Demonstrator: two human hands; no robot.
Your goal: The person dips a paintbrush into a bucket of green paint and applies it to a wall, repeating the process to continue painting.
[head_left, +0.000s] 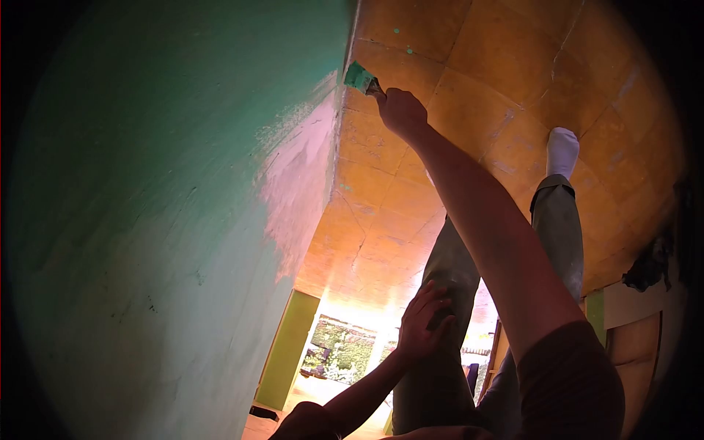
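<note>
My right hand (403,111), at the end of an outstretched arm, is closed around the handle of a paintbrush (359,77). Green paint covers the bristles, which are at the seam where the wall (147,220) meets the orange tiled floor (469,95). Whether the tip touches the wall is hard to tell. Green paint covers much of the wall, and a pale pink patch (301,176) lies below the brush in view. My left hand (427,320) rests on a trouser leg (451,264) near the knee, fingers somewhat spread, holding nothing.
A foot in a white sock (563,152) stands on the tiles at the right. Green paint drops dot the floor near the brush. A yellow-green post (290,350) borders a bright opening at the bottom. A dark object (647,265) lies at the right edge.
</note>
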